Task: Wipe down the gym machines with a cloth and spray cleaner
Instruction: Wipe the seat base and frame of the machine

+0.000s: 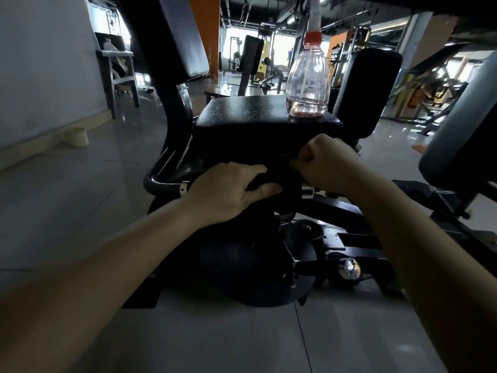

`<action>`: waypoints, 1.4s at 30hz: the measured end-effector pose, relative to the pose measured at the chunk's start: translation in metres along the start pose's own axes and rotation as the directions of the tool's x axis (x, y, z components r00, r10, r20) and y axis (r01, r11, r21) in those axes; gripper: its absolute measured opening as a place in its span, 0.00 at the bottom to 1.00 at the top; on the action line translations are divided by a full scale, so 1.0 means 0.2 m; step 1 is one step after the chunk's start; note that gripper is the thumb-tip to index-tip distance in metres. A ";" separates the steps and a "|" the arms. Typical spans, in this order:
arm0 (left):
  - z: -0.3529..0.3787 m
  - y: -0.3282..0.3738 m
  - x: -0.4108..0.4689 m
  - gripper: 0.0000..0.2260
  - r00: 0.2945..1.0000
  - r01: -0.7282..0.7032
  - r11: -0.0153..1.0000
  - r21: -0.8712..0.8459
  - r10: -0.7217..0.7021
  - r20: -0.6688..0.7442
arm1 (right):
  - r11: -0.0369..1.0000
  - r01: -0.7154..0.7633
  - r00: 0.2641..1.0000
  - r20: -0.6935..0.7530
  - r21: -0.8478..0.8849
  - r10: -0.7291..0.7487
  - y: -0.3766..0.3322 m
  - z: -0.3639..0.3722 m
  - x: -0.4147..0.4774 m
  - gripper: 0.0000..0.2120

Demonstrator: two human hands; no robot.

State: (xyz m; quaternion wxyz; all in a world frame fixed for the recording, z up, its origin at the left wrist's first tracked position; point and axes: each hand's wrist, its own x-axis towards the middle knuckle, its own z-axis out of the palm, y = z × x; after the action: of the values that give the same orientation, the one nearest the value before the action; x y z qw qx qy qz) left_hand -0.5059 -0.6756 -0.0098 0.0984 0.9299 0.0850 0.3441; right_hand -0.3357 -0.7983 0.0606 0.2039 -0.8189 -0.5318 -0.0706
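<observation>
Head camera: a dark cloth (289,179) is being held at the near edge of a gym machine's black padded seat (258,117), low over the tiled floor (80,170). The cloth is being gripped by the left hand (228,189), with fingers above and thumb below curled round one end. The other end is being clutched by the right hand (325,162), which is balled into a fist with its fingertips hidden from the lens. Cloth and upholstery are being swallowed by the same shadow, so the cloth's outline and folds are hard to make out.

A clear spray bottle (308,79) is being left standing upright on the seat's far right corner, well apart from both hands. A little pinkish liquid is showing at its bottom. Above the bottle's orange-red collar, the spray head is being lost in glare at the top of the picture.

The back pad (172,36) on the left is being cut off by the frame's upper edge. The grey roller pad (462,135) is being cut off at the right. The machine base (269,278) below the hands is being rendered almost black.
</observation>
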 end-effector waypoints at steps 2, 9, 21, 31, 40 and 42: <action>0.02 -0.03 -0.04 0.25 0.991 -0.115 0.983 0.141 0.124 -0.057 | 0.997 0.072 0.997 0.017 0.014 -0.072 -0.04 -0.02 -0.01 0.17; -0.13 -0.13 -0.08 0.24 0.984 -0.099 0.953 0.287 0.051 0.171 | 0.990 0.072 0.958 0.268 0.125 -0.104 -0.12 -0.02 -0.02 0.15; -0.12 -0.10 0.04 0.11 0.863 0.340 0.939 0.040 -0.329 0.383 | 0.970 0.118 0.959 0.227 0.210 -0.166 -0.12 0.03 -0.05 0.11; -0.01 -0.19 -0.18 0.28 0.984 -0.093 0.854 0.512 0.157 -0.082 | 0.963 0.123 0.952 0.245 0.238 -0.182 -0.15 0.04 -0.03 0.05; -0.15 -0.25 -0.32 0.32 0.998 -0.044 0.922 0.384 0.054 -0.016 | 0.965 0.062 0.961 0.246 0.253 -0.126 -0.16 0.07 0.01 0.07; -0.07 -0.20 -0.27 0.36 0.999 0.030 0.939 0.343 -0.019 -0.034 | 0.962 0.016 0.967 0.239 0.272 -0.084 -0.18 0.08 0.01 0.08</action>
State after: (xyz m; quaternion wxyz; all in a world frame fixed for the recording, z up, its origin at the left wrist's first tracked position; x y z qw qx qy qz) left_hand -0.5584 -0.6479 -0.0419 -0.0624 0.9264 0.1568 0.3366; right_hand -0.3689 -0.7769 0.0567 0.2429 -0.7724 -0.5784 0.0998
